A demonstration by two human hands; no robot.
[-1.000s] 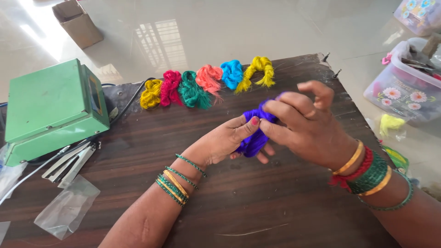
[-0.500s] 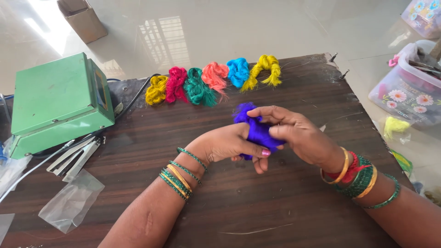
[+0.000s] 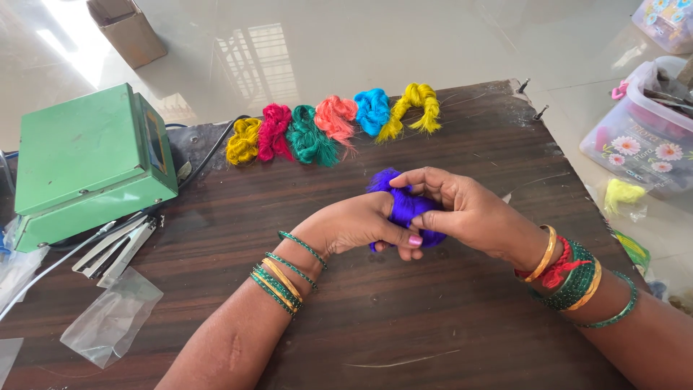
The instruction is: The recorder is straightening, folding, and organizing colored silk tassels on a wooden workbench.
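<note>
Now my left hand and right hand have lowered, fingers closed tight, squeezing the purple thread bundle more compactly at mid-frame.

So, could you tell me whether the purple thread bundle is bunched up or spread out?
Bunched up: the purple thread bundle is a compact wad pressed between the left hand and right hand.

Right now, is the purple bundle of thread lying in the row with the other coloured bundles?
No, the purple thread bundle is held between the left hand and the right hand, apart from the row of coloured bundles.
</note>
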